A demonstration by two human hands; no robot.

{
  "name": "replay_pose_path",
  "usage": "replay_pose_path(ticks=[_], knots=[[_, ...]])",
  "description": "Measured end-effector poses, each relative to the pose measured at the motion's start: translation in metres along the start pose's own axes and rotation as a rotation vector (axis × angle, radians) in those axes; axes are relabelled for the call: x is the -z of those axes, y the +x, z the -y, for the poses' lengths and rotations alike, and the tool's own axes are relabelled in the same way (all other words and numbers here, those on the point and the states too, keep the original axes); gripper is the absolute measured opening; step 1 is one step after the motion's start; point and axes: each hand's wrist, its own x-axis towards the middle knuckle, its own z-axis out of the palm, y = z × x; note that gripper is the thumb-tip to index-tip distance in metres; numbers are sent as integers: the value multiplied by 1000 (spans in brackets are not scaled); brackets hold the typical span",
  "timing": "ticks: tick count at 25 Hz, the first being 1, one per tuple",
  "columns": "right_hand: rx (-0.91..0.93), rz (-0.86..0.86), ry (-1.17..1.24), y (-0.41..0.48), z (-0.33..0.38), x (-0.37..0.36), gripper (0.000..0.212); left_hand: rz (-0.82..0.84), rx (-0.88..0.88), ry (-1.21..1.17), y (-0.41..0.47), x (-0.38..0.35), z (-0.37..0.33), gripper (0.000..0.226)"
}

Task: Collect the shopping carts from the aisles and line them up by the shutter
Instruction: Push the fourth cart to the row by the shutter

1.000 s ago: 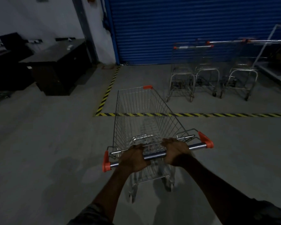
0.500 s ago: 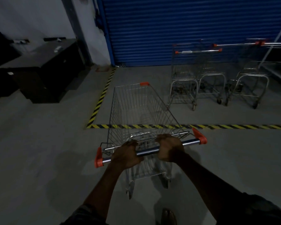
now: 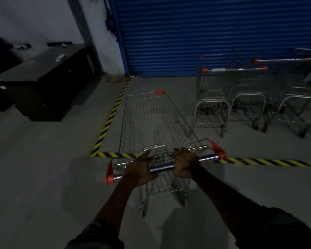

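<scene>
Shopping cart [image 3: 151, 119] stands straight ahead of the person, its handle bar [image 3: 162, 166] held at both ends of its middle stretch. The left grip [image 3: 139, 170] is wrapped around the bar near the left orange end cap, and the right grip [image 3: 185, 164] is clenched on it beside the bare chrome section. The cart's nose points at the blue shutter [image 3: 205, 33], and its basket reaches past the striped floor tape [image 3: 258, 161] while the handle sits about over the line.

The wire basket shows a folded seat flap [image 3: 156, 149] at the handle end and grey floor through the mesh. Ahead on the right, parked carts [image 3: 212, 108] stand near the shutter.

Those carts are blurred and overlap, so their number is unclear, and the rightmost is cut off by the edge. The held cart's wheels are smeared. A dark counter [image 3: 43, 78] sits to the left.
</scene>
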Motion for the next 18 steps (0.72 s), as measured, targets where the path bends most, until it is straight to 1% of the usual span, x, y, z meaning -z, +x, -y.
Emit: replay_pose_path(ticks=[2,5,7,10,11,14,18], knots=[[6,-9,-6,45,-13,4,67,8,-22,11,47,3,19,85],[-32,-21,-33,110,-26,18,51,11,-24,-3,118,18,43,81],[-94,-82,0,146,-28,29,49,-28,-24,18,160,30,58,79],[-88,-99,9,200,-35,31,36,-24,-2,-31,218,44,83,97],[-114,-76,-4,216,-36,36,34,-20,6,-31,236,48,91,98],[-182,-40,-28,270,-42,46,37,-19,1,-4,290,60,114,87],[-222,-12,-51,342,-50,68,44,-24,-59,8,362,82,137,69]])
